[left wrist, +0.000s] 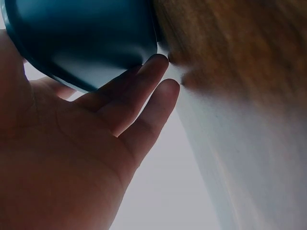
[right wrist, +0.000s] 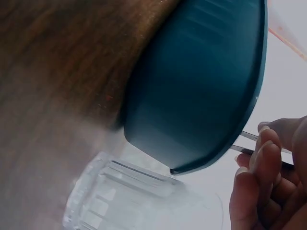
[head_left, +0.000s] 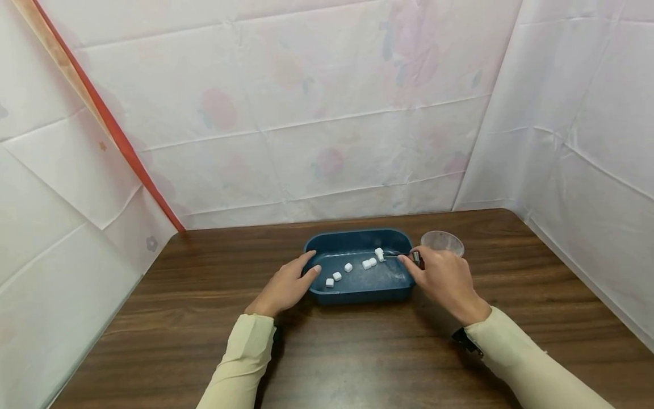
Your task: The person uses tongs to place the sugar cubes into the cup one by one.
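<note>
A dark blue tray (head_left: 365,296) sits on the table with several white cubes (head_left: 348,267) inside. My left hand (head_left: 286,286) holds the tray's left end, thumb at the rim; in the left wrist view its fingers (left wrist: 156,103) lie along the outer wall. In my right hand (head_left: 445,279) I grip metal tweezers (right wrist: 247,136), whose two prongs pass over the tray's right rim. Their tips are at a white cube (head_left: 379,254) near the back right of the tray; whether they pinch it I cannot tell.
A clear plastic cup (head_left: 443,241) stands just right of the tray, partly behind my right hand. The brown wooden table (head_left: 204,335) meets white printed sheets (head_left: 327,113) at the back and sides. A red strip (head_left: 125,145) runs down the back left corner.
</note>
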Action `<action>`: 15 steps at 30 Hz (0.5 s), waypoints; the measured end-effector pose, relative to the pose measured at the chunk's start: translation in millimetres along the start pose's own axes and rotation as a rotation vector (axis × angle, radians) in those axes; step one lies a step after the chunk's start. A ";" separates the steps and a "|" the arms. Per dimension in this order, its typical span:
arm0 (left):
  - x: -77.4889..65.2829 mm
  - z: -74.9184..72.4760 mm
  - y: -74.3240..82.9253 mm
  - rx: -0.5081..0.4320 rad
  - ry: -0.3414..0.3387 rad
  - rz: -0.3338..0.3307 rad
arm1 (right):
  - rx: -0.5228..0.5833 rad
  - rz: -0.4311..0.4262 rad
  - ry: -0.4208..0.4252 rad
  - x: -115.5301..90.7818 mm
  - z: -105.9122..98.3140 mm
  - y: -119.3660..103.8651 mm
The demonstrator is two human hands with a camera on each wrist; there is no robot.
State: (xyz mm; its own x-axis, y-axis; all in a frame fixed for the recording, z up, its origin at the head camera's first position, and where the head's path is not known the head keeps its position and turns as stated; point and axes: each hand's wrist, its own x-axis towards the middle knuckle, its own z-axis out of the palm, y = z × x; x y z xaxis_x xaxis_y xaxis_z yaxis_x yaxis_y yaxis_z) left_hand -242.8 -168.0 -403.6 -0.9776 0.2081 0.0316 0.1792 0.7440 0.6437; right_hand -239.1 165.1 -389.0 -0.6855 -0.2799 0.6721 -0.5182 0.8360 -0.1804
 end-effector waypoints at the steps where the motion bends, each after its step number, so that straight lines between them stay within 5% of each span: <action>1: 0.0 -0.1 0.0 0.002 0.000 0.000 | 0.006 0.004 0.000 -0.2 1.0 0.2; 15: 0.7 -0.7 0.5 0.015 -0.001 -0.009 | 0.023 0.016 0.011 -0.6 5.2 -0.9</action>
State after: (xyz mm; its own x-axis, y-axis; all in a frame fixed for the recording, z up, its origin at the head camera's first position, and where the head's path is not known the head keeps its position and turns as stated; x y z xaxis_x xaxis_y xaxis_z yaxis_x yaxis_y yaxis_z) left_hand -243.5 -167.9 -402.8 -0.9791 0.2017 0.0249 0.1717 0.7554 0.6324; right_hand -240.8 162.1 -392.9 -0.6881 -0.2612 0.6769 -0.5189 0.8292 -0.2076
